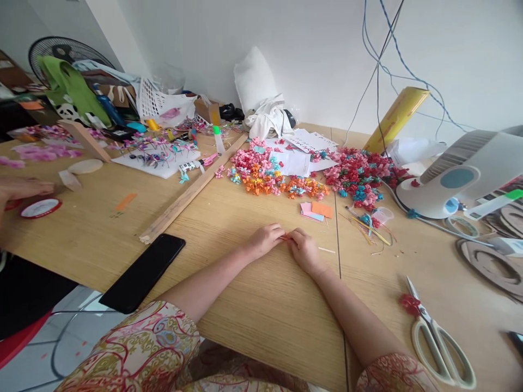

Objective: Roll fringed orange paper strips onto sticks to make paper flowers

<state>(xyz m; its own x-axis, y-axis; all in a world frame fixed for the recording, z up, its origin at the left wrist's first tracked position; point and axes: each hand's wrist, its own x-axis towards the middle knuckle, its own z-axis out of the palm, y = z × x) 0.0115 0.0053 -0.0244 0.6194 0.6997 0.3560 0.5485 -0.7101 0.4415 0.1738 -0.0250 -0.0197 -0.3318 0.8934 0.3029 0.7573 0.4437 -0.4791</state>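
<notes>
My left hand [265, 240] and my right hand [303, 247] meet over the wooden table, fingers closed in a pinch. Between their fingertips shows a small orange strip [285, 237], mostly hidden by the fingers; its material is too small to tell. Just beyond the hands lie small pink, blue and orange paper pieces [322, 209]. A thin pale stick [327, 250] rests beside my right hand. Farther back spreads a heap of small folded flowers [257, 184] in pink, orange, red and blue.
A black phone [143, 272] and a long wooden bar [192, 190] lie to the left. Scissors [429, 326] rest at right, near a white appliance [441, 174] and a yellow roll [396, 117]. Another person's hand [28, 188] is at the far left by a round red-rimmed item [41, 208].
</notes>
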